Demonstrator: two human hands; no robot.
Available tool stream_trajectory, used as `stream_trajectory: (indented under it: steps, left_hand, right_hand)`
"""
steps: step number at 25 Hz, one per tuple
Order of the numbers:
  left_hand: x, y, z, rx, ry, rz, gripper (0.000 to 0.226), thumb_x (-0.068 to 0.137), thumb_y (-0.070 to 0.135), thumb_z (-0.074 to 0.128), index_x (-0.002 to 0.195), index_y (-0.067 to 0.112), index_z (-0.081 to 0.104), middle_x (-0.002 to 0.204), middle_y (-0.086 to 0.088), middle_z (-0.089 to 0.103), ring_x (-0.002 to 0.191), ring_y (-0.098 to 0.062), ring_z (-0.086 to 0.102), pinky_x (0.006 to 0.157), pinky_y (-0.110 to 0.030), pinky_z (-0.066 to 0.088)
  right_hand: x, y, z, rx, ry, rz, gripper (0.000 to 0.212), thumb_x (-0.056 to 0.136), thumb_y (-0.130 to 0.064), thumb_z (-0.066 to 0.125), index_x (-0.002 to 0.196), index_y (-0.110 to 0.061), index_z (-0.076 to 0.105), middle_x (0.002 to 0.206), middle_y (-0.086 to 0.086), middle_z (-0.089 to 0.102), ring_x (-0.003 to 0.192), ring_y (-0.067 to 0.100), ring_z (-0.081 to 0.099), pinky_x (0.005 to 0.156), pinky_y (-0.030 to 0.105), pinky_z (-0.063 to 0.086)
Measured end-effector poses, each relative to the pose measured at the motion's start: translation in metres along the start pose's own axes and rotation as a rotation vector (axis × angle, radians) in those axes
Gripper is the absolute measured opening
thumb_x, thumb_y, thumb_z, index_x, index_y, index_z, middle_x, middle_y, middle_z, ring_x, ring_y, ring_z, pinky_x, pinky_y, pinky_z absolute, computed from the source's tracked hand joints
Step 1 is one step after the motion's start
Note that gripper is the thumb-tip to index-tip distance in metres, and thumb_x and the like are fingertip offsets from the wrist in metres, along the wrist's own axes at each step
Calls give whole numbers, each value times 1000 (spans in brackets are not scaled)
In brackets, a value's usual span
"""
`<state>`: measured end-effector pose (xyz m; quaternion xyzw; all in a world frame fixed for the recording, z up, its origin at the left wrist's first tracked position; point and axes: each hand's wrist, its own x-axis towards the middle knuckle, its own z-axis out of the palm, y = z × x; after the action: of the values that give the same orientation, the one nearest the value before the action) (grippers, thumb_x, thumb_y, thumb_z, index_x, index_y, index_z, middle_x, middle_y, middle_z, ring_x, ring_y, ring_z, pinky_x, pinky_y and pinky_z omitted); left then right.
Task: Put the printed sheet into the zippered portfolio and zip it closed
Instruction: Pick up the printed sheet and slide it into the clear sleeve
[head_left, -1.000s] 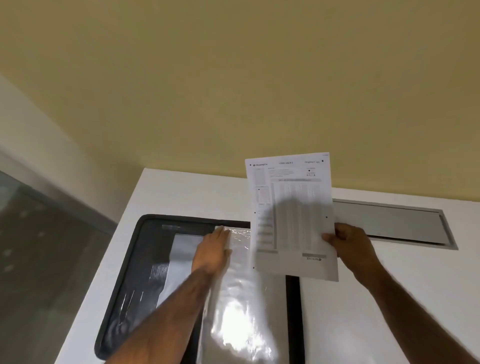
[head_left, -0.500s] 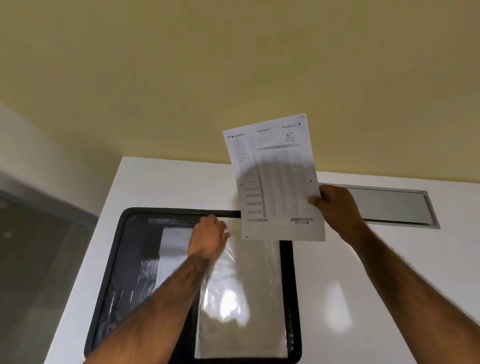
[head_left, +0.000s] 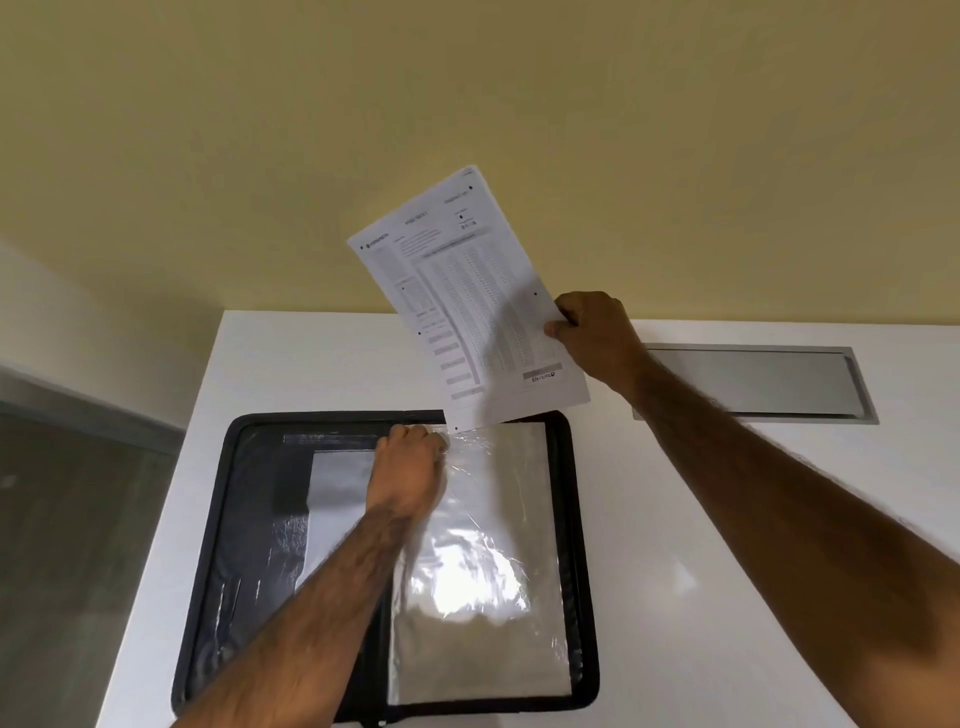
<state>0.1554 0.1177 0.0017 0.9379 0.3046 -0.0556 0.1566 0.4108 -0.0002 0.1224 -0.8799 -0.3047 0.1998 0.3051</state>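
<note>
The black zippered portfolio (head_left: 239, 519) lies open and flat on the white table, with shiny clear plastic sleeves (head_left: 493, 519) filling its right half. My left hand (head_left: 410, 473) pinches the top edge of a clear sleeve near the portfolio's far middle. My right hand (head_left: 597, 332) holds the printed sheet (head_left: 467, 301) by its right edge. The sheet hangs upright in the air, tilted left, and its lower corner nearly touches the top of the sleeve beside my left hand.
A grey metal cable hatch (head_left: 753, 382) is set into the white table (head_left: 675, 519) at the far right. The table's left edge (head_left: 171, 493) drops to a dark floor. A yellow wall stands right behind the table.
My right hand has tilted the sheet further left and brought its lower corner toward the sleeve's top. My left hand has closed on the sleeve's top edge. The camera has pitched down slightly.
</note>
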Motion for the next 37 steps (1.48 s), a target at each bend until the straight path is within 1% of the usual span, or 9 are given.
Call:
stream_trajectory:
  steps: [5,9,12,16,21,28,30,33,37]
  left_hand:
    - [-2,21,-4,-159,-27,-61,23,86,17,55,95,29,72,97,9,71,95,-19,58,80,-35,46]
    - [6,36,-15,-364,-76,-46,8,85,34,69,91,32,74,90,18,70,94,-11,61,91,-35,46]
    - [11,45,-20,-325,-40,-32,13,89,23,65,83,29,75,89,14,71,89,-11,61,92,-37,49]
    - [11,60,-23,-253,-36,26,18,92,21,61,99,23,77,103,4,71,94,-17,64,90,-38,52]
    - [6,78,-23,-258,57,41,12,91,21,66,96,22,77,101,2,66,88,-16,63,81,-34,56]
    - [3,99,-25,-343,96,10,6,88,20,71,87,18,76,91,5,71,74,-12,65,69,-25,56]
    - [5,104,-24,-362,98,-7,8,90,19,69,86,18,76,90,5,70,72,-10,63,66,-24,54]
    - [7,106,-25,-378,99,-13,6,91,19,70,90,18,76,90,6,69,76,-9,61,68,-24,55]
    - [10,109,-25,-370,76,-3,7,93,21,69,92,18,76,91,6,68,78,-10,61,68,-27,56]
  right_hand:
    - [16,-4,20,-64,-77,-37,13,87,-12,63,78,-2,66,74,9,64,72,28,59,59,32,44]
    - [24,-7,37,-83,-134,-33,13,85,-12,65,73,-8,63,67,3,58,68,25,56,57,30,39]
    - [30,-10,50,-70,-166,-21,16,84,-12,67,70,-7,61,66,4,58,66,23,53,56,30,36]
    - [31,-15,68,-27,-208,-5,32,83,-10,69,58,-14,51,59,-3,49,57,14,45,54,27,32]
    - [28,-13,83,-30,-193,6,42,83,-10,68,53,-17,40,56,-4,42,53,12,40,52,29,29]
    - [21,6,93,47,-154,70,9,86,-13,69,79,-7,69,67,-8,58,61,2,51,53,19,34]
    - [17,8,94,79,-140,92,12,86,-13,70,75,-11,68,67,-9,59,61,1,51,52,18,34]
    - [11,11,93,85,-136,106,32,87,-12,71,62,-24,54,62,-14,53,58,0,48,52,15,31]
    - [6,14,93,115,-138,139,15,87,-13,71,76,-15,62,69,-10,58,61,1,52,53,14,34]
